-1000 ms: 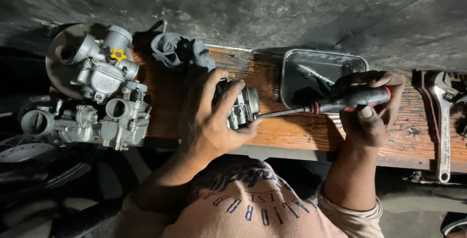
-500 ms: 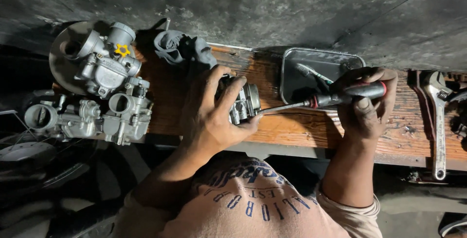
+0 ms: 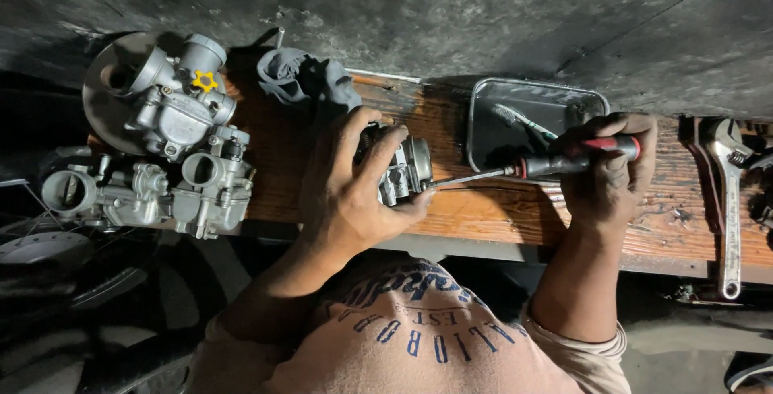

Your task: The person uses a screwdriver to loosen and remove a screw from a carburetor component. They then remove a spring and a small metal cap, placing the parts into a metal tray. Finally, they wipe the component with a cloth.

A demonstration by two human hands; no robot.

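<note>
I am looking down at a small silver metal carburetor body (image 3: 403,170) sitting near the middle of the worn wooden bench (image 3: 483,217), close to its near edge. My left hand (image 3: 350,189) is clamped over it, fingers wrapping its top and thumb pressing its side. My right hand (image 3: 609,170) is closed around the red and black handle of a screwdriver (image 3: 535,167), and its thin steel shaft is reaching leftward with the tip touching the carburetor body. Just behind the shaft, toward the bench's far edge, a shallow rectangular metal tray (image 3: 483,108) is holding a toothbrush (image 3: 523,120). A crumpled grey rag (image 3: 302,80) is lying at the far edge, just left of my left hand. Toward the left end, two larger silver carburetors (image 3: 173,148) are resting side by side, one carrying a yellow star-shaped knob (image 3: 204,82). At the right end, a long steel adjustable wrench (image 3: 729,201) is lying across the bench, well apart from my hands.
</note>
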